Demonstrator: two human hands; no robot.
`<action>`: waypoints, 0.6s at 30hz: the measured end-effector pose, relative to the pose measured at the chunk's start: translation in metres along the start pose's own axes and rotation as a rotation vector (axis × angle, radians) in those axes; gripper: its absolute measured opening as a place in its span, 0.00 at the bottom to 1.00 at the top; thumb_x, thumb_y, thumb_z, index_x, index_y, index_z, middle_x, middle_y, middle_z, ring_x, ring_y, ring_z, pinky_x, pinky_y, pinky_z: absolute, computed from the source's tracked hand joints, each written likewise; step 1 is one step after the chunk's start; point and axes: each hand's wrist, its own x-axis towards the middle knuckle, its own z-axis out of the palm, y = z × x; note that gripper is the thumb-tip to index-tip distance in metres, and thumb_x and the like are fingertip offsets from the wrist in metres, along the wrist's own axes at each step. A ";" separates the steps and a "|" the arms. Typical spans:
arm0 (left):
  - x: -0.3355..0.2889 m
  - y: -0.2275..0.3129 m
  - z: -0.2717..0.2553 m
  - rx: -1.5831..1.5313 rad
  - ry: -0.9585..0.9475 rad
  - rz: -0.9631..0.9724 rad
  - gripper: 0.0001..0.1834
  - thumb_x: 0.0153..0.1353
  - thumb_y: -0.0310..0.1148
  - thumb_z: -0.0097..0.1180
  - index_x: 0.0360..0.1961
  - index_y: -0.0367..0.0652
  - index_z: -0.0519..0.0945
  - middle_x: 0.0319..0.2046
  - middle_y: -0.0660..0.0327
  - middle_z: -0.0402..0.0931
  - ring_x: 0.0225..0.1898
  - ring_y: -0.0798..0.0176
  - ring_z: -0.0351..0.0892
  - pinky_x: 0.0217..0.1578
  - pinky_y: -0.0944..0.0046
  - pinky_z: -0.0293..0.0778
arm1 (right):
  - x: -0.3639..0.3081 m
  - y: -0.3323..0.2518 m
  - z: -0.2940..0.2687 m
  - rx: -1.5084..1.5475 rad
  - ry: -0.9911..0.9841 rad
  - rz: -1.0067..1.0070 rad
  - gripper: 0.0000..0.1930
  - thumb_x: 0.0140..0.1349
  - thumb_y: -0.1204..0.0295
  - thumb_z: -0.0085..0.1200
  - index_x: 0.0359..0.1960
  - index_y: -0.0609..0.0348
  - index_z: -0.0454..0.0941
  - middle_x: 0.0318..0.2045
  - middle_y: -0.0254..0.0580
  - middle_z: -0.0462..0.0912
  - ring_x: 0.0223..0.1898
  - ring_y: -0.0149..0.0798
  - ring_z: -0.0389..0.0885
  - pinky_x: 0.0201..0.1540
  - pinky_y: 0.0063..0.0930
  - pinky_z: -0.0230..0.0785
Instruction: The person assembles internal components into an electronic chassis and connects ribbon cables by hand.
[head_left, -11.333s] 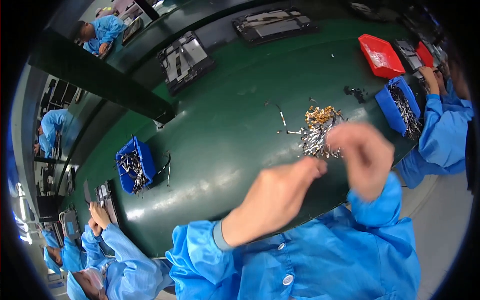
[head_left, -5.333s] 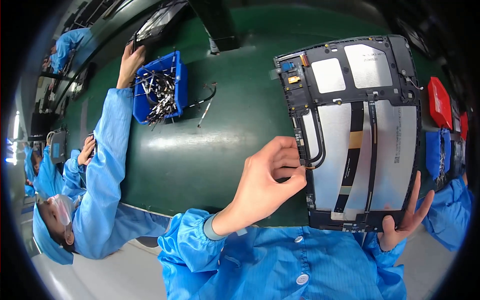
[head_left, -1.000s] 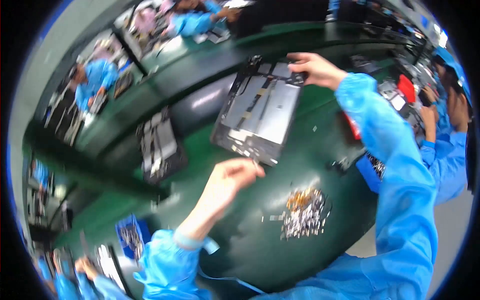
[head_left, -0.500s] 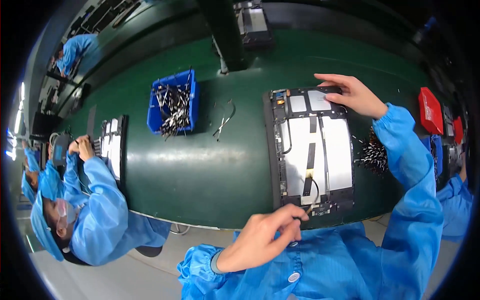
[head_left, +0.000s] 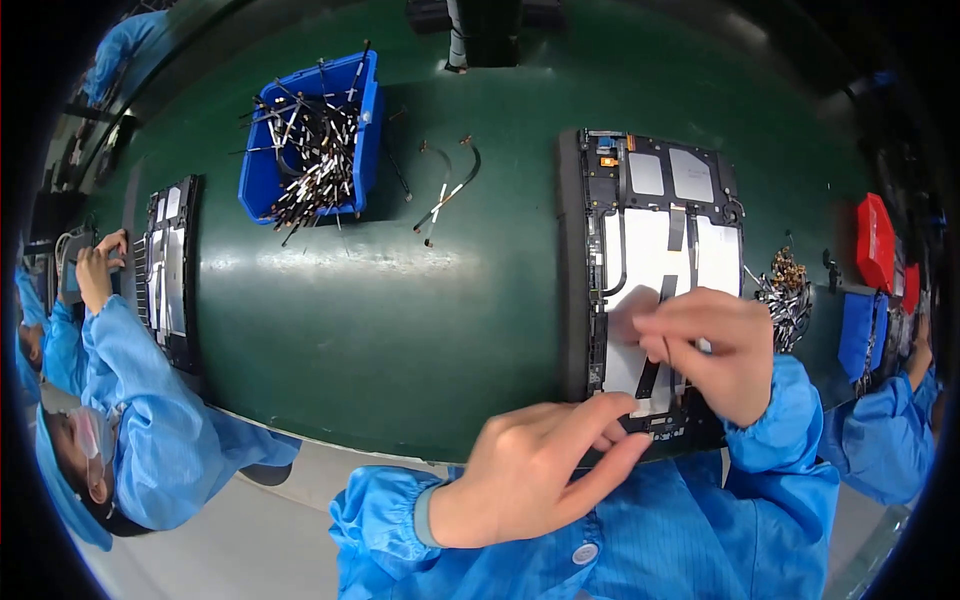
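In front of me on the green bench lies an opened tablet-like device (head_left: 575, 270), with bright silver battery cells (head_left: 718, 250) and black strips inside. Above its lower half is my right hand (head_left: 722, 350), thumb and fingertips pinched together; whatever they hold is hidden, and a dark reflection shows on the cell beside them. My left hand (head_left: 540, 465) is at the device's near edge, thumb and index finger apart around its small connectors (head_left: 665, 430), with nothing visible between them.
A blue bin (head_left: 370, 150) heaped with short cables stands at the left, with loose cables (head_left: 445, 200) beside it. Another cable bundle (head_left: 788, 300) lies right of the device. Red (head_left: 874, 245) and blue bins (head_left: 858, 332) stand farther right. A co-worker (head_left: 150, 420) handles a similar device (head_left: 172, 270).
My right hand has come from the device's far edge down over its lower half and closed into a pinch. My left thumb and index finger have spread apart. The view has shifted.
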 end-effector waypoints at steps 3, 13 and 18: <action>0.004 -0.007 -0.013 0.553 0.258 0.297 0.12 0.48 0.21 0.62 0.36 0.32 0.81 0.30 0.54 0.81 0.31 0.54 0.82 0.34 0.63 0.78 | 0.017 0.012 0.003 0.404 0.042 0.352 0.08 0.58 0.81 0.59 0.40 0.68 0.83 0.33 0.43 0.82 0.28 0.27 0.80 0.33 0.21 0.77; 0.030 -0.032 -0.019 0.955 0.207 0.468 0.17 0.45 0.22 0.60 0.40 0.32 0.82 0.39 0.50 0.80 0.41 0.54 0.83 0.43 0.63 0.79 | 0.033 0.015 0.010 0.337 0.070 0.383 0.21 0.56 0.84 0.58 0.54 0.68 0.75 0.25 0.36 0.80 0.24 0.24 0.80 0.31 0.15 0.74; 0.039 -0.038 -0.025 1.069 0.169 0.591 0.16 0.44 0.22 0.58 0.38 0.32 0.82 0.36 0.51 0.81 0.38 0.55 0.84 0.42 0.65 0.80 | 0.033 0.017 0.010 0.266 0.069 0.373 0.22 0.55 0.87 0.57 0.53 0.66 0.75 0.24 0.35 0.79 0.24 0.23 0.79 0.28 0.12 0.73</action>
